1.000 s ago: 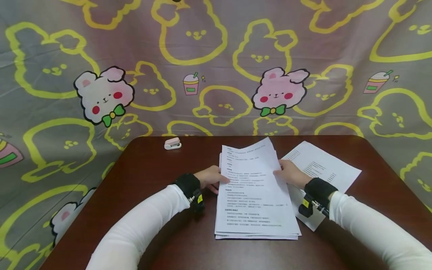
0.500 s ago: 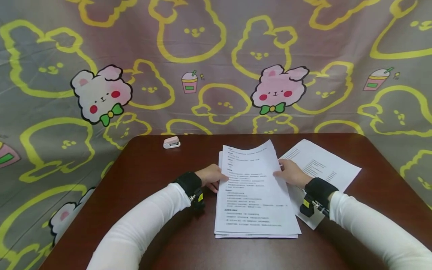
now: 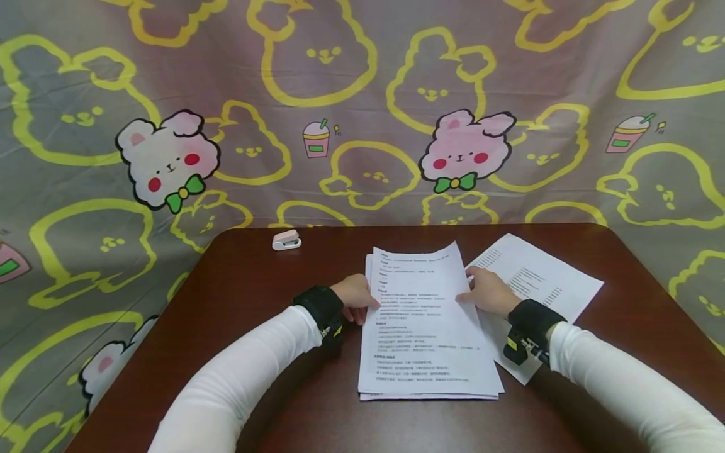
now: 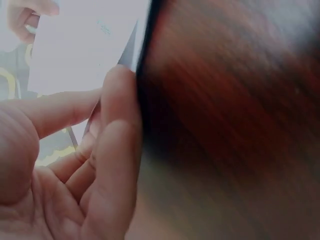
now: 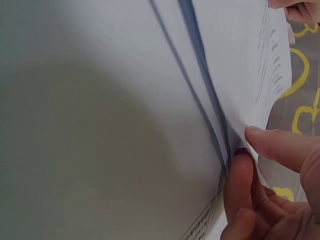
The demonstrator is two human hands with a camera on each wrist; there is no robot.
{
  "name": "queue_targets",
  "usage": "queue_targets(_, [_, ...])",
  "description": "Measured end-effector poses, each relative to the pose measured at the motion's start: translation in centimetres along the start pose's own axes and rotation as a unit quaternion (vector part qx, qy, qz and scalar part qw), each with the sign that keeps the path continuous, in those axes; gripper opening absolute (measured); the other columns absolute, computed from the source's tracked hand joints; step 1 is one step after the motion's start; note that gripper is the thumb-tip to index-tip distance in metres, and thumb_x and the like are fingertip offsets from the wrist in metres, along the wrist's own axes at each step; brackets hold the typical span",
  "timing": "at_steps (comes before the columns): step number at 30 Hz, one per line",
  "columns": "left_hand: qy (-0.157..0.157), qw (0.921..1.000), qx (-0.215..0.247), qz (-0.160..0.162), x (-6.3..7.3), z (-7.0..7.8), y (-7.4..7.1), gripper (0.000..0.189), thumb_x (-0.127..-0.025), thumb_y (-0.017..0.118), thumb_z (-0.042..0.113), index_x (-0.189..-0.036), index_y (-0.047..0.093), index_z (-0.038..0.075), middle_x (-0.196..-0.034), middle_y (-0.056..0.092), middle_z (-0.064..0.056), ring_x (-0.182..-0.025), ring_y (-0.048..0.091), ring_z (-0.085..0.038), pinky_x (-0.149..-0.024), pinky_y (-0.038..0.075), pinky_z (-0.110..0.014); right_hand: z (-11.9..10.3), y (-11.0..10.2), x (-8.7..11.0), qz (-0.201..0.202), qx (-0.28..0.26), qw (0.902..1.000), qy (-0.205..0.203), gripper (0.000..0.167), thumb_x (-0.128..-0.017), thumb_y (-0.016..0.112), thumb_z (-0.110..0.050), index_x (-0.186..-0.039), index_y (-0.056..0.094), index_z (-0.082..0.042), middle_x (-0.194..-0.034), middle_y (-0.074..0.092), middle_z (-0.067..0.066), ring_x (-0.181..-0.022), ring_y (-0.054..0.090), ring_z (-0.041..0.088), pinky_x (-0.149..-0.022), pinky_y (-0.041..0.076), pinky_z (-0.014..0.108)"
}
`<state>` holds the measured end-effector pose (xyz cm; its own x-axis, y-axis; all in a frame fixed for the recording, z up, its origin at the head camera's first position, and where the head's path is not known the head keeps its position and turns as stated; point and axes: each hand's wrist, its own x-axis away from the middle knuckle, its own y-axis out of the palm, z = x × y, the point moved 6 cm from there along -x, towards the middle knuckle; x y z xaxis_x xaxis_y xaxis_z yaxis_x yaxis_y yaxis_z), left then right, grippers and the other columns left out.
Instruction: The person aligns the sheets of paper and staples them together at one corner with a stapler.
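In the head view a stack of printed paper sheets (image 3: 421, 346) lies in the middle of the table, its far edge bowed upward. My left hand (image 3: 352, 297) pinches the stack's left edge between thumb and fingers. On the opposite edge, my right hand (image 3: 490, 291) pinches paper with the thumb on the printed top side. The right wrist view shows several sheets (image 5: 215, 95) slightly spread apart near the fingertips. Thumb and index finger meet at the paper's edge (image 4: 127, 50) in the left wrist view. How many sheets each hand grips cannot be told.
Another printed sheet (image 3: 566, 283) lies askew to the right, partly under the right hand and the stack. A small pink and white stapler (image 3: 287, 240) sits at the table's back left. Behind the dark brown table (image 3: 243, 283) hangs a patterned curtain (image 3: 362, 94).
The raised far right corner of the top sheet has dropped slightly. Both hands keep their hold on the paper's edges with only small shifts.
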<state>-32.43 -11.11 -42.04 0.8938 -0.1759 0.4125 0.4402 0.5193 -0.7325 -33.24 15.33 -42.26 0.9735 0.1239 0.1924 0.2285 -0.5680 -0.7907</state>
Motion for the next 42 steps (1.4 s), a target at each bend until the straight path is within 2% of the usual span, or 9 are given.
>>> queue_targets(7, [0.012, 0.9971, -0.074, 0.016, 0.6, 0.7, -0.4, 0.024, -0.090, 0.069, 0.020, -0.074, 0.066, 0.002, -0.052, 0.063, -0.007, -0.044, 0.062, -0.017, -0.041, 0.046, -0.027, 0.2, -0.2, -0.3, 0.009, 0.038, 0.9992, 0.009, 0.076, -0.079, 0.081, -0.025, -0.138, 0.040, 0.001, -0.115, 0.061, 0.020, -0.091, 0.060, 0.030, -0.079, 0.048, 0.044])
queue_targets(13, [0.025, 0.9896, -0.135, 0.045, 0.3, 0.8, -0.6, 0.027, -0.086, 0.072, 0.028, -0.091, 0.066, 0.003, -0.058, 0.062, -0.007, -0.044, 0.060, -0.019, -0.040, 0.044, -0.027, 0.1, -0.5, -0.2, 0.023, 0.072, 0.9971, 0.007, 0.082, -0.077, 0.083, -0.028, -0.139, 0.037, 0.000, -0.121, 0.059, 0.023, -0.093, 0.059, 0.032, -0.077, 0.047, 0.045])
queue_targets(15, [0.028, 0.9841, -0.167, 0.055, 0.3, 1.1, -0.7, 0.029, -0.085, 0.073, 0.030, -0.095, 0.065, 0.004, -0.059, 0.061, -0.006, -0.045, 0.060, -0.018, -0.041, 0.044, -0.027, 0.1, -0.6, -0.1, 0.026, 0.080, 0.9964, 0.006, 0.081, -0.077, 0.083, -0.029, -0.138, 0.037, -0.001, -0.123, 0.058, 0.023, -0.094, 0.058, 0.033, -0.077, 0.046, 0.045])
queue_targets(18, [0.039, 0.9706, -0.227, 0.069, 0.3, 1.7, -0.8, 0.031, -0.085, 0.074, 0.033, -0.095, 0.066, 0.005, -0.058, 0.060, -0.004, -0.044, 0.059, -0.015, -0.042, 0.043, -0.026, -0.1, -0.8, 0.0, 0.028, 0.087, 0.9958, 0.003, 0.077, -0.078, 0.082, -0.030, -0.136, 0.039, -0.003, -0.124, 0.057, 0.023, -0.094, 0.058, 0.033, -0.077, 0.046, 0.045])
queue_targets(23, [0.063, 0.9518, -0.288, 0.086, 0.5, 3.0, -1.0, 0.028, -0.085, 0.074, 0.033, -0.094, 0.067, 0.007, -0.055, 0.059, -0.001, -0.043, 0.057, -0.012, -0.045, 0.039, -0.026, -0.3, -0.8, 0.3, 0.020, 0.074, 0.9970, -0.008, 0.069, -0.080, 0.081, -0.029, -0.132, 0.043, -0.005, -0.115, 0.061, 0.019, -0.090, 0.059, 0.030, -0.074, 0.045, 0.042])
queue_targets(28, [0.079, 0.9446, -0.304, 0.096, 0.8, 3.7, -1.0, 0.029, -0.083, 0.075, 0.033, -0.096, 0.068, 0.007, -0.058, 0.058, 0.001, -0.047, 0.056, -0.012, -0.048, 0.038, -0.028, -0.5, -0.9, 0.7, 0.010, 0.047, 0.9987, -0.016, 0.066, -0.080, 0.081, -0.028, -0.131, 0.045, -0.006, -0.105, 0.064, 0.016, -0.084, 0.060, 0.027, -0.072, 0.045, 0.039])
queue_targets(35, [0.105, 0.9297, -0.327, 0.132, 0.5, 5.0, -1.5, 0.026, -0.085, 0.073, 0.034, -0.089, 0.070, 0.008, -0.064, 0.058, 0.001, -0.054, 0.053, -0.015, -0.048, 0.037, -0.029, -0.1, -1.9, 1.3, 0.017, 0.014, 0.9995, -0.023, 0.062, -0.082, 0.079, -0.028, -0.131, 0.047, -0.006, -0.098, 0.061, 0.013, -0.078, 0.057, 0.025, -0.067, 0.045, 0.034])
queue_targets(38, [0.113, 0.9275, -0.328, 0.140, 0.4, 5.8, -1.6, 0.025, -0.085, 0.072, 0.034, -0.082, 0.069, 0.009, -0.062, 0.056, 0.002, -0.054, 0.051, -0.014, -0.048, 0.036, -0.029, 0.4, -2.4, 1.5, 0.009, -0.008, 0.9996, -0.025, 0.061, -0.084, 0.078, -0.028, -0.131, 0.048, -0.004, -0.096, 0.059, 0.013, -0.076, 0.057, 0.024, -0.066, 0.044, 0.033])
queue_targets(42, [0.125, 0.9302, -0.315, 0.141, 0.4, 6.8, -1.6, 0.027, -0.085, 0.073, 0.034, -0.074, 0.068, 0.011, -0.059, 0.054, 0.003, -0.053, 0.049, -0.014, -0.048, 0.036, -0.029, 1.0, -2.9, 1.8, 0.005, -0.020, 0.9993, -0.031, 0.060, -0.084, 0.077, -0.029, -0.129, 0.049, -0.001, -0.096, 0.059, 0.013, -0.075, 0.057, 0.023, -0.067, 0.044, 0.033])
